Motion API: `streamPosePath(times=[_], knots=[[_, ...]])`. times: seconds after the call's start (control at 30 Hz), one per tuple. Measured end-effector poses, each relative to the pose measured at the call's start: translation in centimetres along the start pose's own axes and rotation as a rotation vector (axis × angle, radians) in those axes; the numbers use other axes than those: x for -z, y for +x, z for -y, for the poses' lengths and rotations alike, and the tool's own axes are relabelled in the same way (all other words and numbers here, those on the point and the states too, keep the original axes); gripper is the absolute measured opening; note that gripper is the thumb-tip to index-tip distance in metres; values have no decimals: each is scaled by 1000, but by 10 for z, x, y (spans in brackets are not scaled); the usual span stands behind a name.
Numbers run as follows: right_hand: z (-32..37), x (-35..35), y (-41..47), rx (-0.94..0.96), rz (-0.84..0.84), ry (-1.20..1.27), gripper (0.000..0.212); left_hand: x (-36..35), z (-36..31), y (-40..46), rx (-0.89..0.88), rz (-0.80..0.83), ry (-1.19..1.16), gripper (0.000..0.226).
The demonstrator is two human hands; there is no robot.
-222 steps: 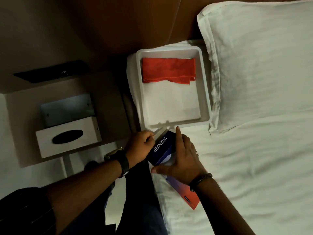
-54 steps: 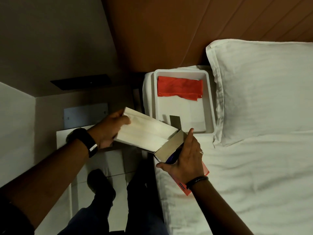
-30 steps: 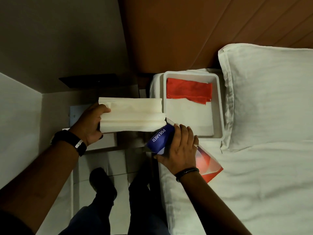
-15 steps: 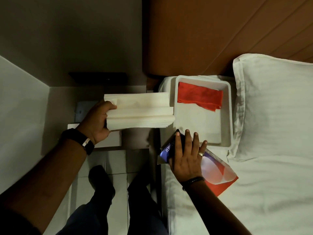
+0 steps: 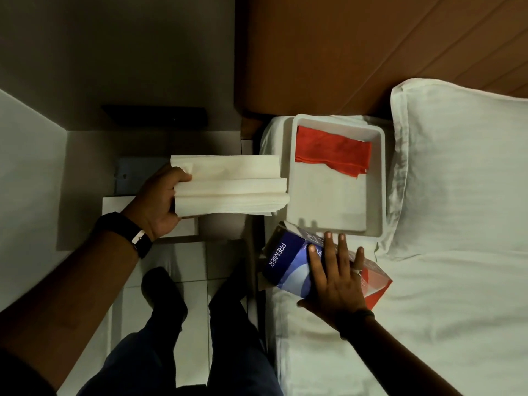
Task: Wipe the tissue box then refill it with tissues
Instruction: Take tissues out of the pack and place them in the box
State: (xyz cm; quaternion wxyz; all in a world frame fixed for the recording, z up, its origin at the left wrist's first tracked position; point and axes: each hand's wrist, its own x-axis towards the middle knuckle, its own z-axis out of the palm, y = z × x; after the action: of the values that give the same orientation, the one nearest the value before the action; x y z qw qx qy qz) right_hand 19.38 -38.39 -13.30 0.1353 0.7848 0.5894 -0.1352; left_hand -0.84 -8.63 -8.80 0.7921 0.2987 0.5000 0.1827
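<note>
1. A white bed (image 5: 428,324) fills the right side, with a white pillow (image 5: 463,167) at its head against a brown wooden headboard (image 5: 343,52).
2. A white tray (image 5: 381,178) sits on the bed just beside the pillow; a folded red cloth (image 5: 333,152) lies in its far end, and a flat white sheet covers the rest of its floor.
3. On the left, a low bedside table (image 5: 85,172) stands by the wall. The white tissue box (image 5: 114,204) rests on it, largely hidden under the left hand and wrist, so its opening cannot be seen.
4. The left hand (image 5: 155,201) has its grip closed round one end of a thick stack of white tissues (image 5: 231,185), thumb on top. The stack is held level in the air, above the gap between table and bed, its free end reaching near the tray's edge.
5. The blue and red tissue carton (image 5: 288,267), printed PREMIER, lies on the bed edge just in front of the tray, its end flap open.
6. The right hand (image 5: 335,281) lies flat on that carton, fingers straight and spread, pressing it rather than clasping it.
7. The person's dark trouser legs and a shoe (image 5: 163,292) show below, on the tiled floor.
</note>
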Motion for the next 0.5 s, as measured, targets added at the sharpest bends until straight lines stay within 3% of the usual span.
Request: streamPosePath(times=[0.1,0.2,0.33,0.5], knots=[[-4,2,-6,-144,-3,56,81,-3,2,3,19,26,4,28],[-11,19,3,-148,-37,134,94,-8,2,5,16,26,6,26],[-39,58,24,-45,-164,65,119,-12,-8,12,-6,18,2,25],[-75,99,75,88,-106,-89,122,-21,-25,19,-46,25,-36,21]])
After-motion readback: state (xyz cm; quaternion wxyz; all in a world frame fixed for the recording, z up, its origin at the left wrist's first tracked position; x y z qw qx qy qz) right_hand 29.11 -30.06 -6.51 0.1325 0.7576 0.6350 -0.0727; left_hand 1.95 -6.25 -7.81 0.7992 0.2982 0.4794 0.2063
